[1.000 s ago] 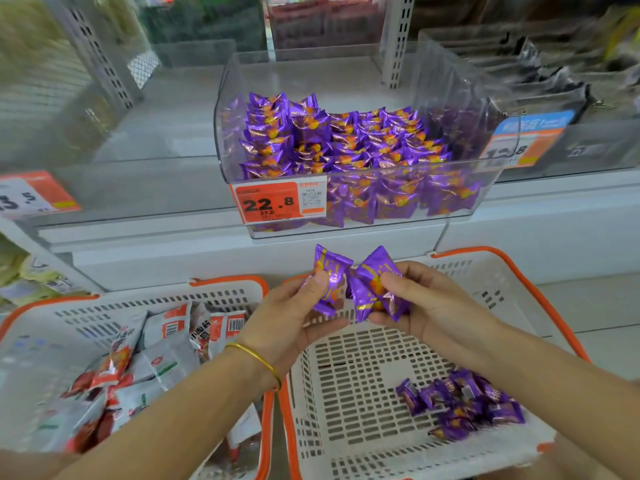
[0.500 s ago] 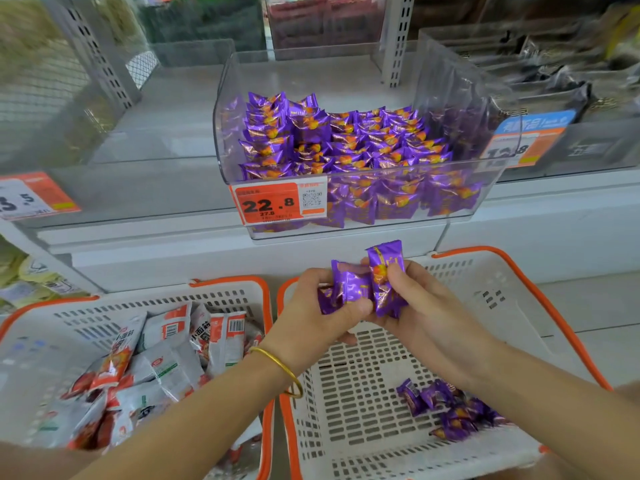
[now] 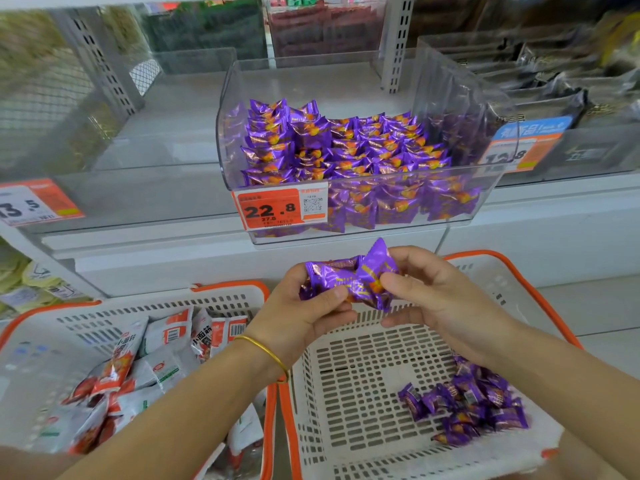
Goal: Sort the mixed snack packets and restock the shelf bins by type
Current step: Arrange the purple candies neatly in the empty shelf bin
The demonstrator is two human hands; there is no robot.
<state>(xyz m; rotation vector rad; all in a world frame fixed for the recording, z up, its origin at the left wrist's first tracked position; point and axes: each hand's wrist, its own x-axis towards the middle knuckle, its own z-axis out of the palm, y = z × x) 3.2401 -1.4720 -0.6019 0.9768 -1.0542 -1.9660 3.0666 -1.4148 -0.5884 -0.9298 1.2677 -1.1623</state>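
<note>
1. Two hands meet above the right basket (image 3: 512,271). The left hand (image 3: 308,313) and right hand (image 3: 446,306) both have their fingers curled round a small bunch of purple packets (image 3: 349,280), just below the clear bin (image 3: 230,109).
2. Foil wrappers look light, crinkly and slippery, so cupping the bunch, or pinching the crimped ends, should suit.
3. Loose purple packets (image 3: 478,407) lie in that basket's right corner, and the bin holds rows of the same.
4. The left basket (image 3: 138,296), under the white shelf (image 3: 166,245), holds red-and-white packets (image 3: 166,344).

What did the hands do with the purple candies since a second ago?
The left hand and right hand moved together, bunching their shiny purple foil packets into one stack that both grip. The clear plastic shelf bin and white orange-rimmed baskets stayed put.
</note>
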